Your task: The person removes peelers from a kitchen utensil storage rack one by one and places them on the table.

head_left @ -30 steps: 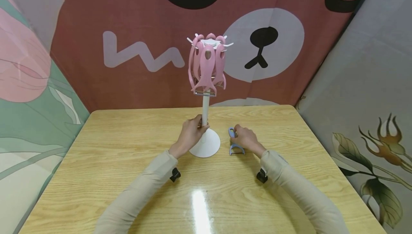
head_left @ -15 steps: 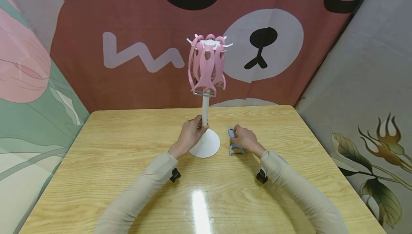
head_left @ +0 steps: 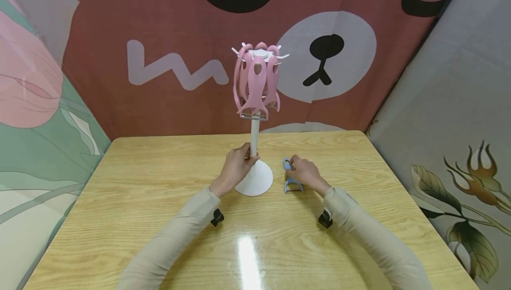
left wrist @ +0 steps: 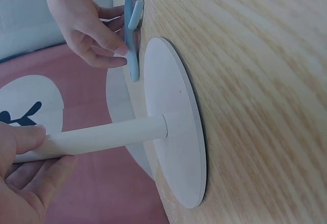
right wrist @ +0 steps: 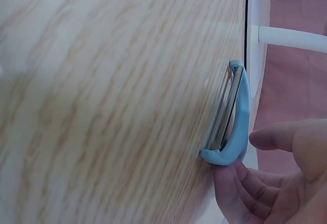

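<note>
Left hand [head_left: 234, 170] has its fingers and thumb wrapped round the white stand's pole [head_left: 255, 132], above the round base [head_left: 255, 182]. Pink peelers [head_left: 257, 84] hang up top. Just right of the base — blue peeler [right wrist: 243, 114], handle pinched in the right hand [head_left: 306, 173], blade toward us; we can't tell if it's touching the tabletop [head_left: 159, 166].

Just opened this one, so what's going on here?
A person at a wooden table has both hands busy. The left hand grips the pole of a white stand, whose round base sits on the tabletop. Pink peelers hang around the top of the stand. To the right of the base, the right hand holds a blue peeler by its handle, low at the tabletop and apart from the pink ones.
</note>
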The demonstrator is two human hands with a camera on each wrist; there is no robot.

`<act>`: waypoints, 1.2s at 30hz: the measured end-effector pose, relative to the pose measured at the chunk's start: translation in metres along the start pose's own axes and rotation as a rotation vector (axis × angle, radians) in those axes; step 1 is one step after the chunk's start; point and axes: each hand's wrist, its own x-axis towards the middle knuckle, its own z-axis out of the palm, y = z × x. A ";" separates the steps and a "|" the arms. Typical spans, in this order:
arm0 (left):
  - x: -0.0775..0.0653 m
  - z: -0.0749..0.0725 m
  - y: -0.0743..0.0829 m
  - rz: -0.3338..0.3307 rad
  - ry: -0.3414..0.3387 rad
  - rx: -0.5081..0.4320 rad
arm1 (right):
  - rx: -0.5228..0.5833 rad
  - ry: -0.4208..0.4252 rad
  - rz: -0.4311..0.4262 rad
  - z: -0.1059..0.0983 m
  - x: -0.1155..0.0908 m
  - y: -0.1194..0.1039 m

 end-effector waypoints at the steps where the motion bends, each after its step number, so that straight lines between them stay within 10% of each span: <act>1: 0.000 0.000 0.000 0.006 0.003 0.000 | 0.002 0.000 0.003 0.000 0.000 0.000; 36: -0.001 0.000 0.001 0.005 0.001 -0.016 | 0.068 0.216 -0.140 -0.010 -0.004 -0.006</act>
